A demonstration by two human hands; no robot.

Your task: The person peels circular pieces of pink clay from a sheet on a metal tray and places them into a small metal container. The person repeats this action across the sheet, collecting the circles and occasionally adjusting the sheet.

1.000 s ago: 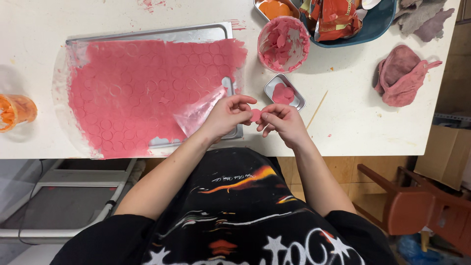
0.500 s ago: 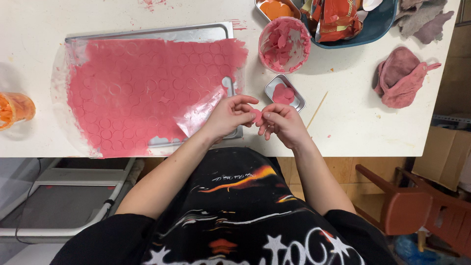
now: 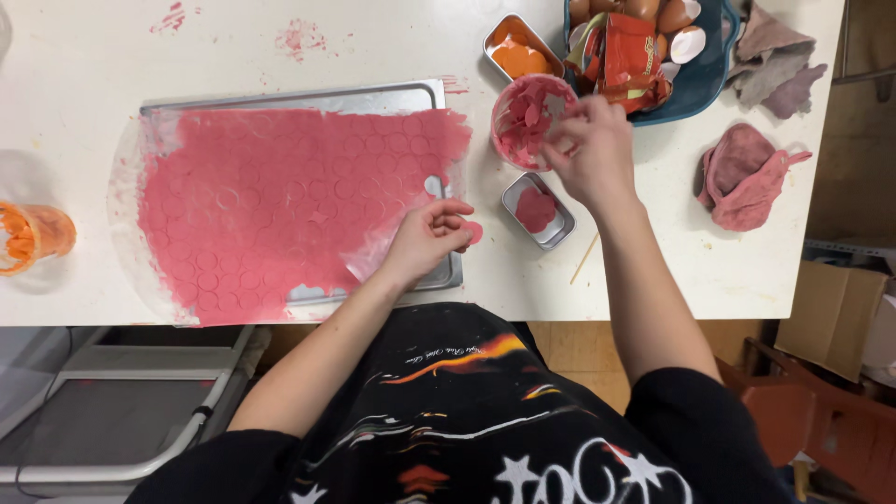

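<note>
While left hand (image 3: pixel 425 238) pinches pink disc (image 3: pixel 473 232), right hand (image 3: pixel 590 149) grip closes on scraps in pink bowl (image 3: pixel 523 140).

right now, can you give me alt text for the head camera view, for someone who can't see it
Seen from above, a person's right hand reaches into a small bowl of pink scraps while the left hand pinches a pink disc beside a metal tray covered by a pink sheet stamped with circles.

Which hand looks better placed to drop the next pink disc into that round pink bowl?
Probably the right hand: it hangs at the round bowl. The left hand sits farther off, pinching a pink disc.
</note>
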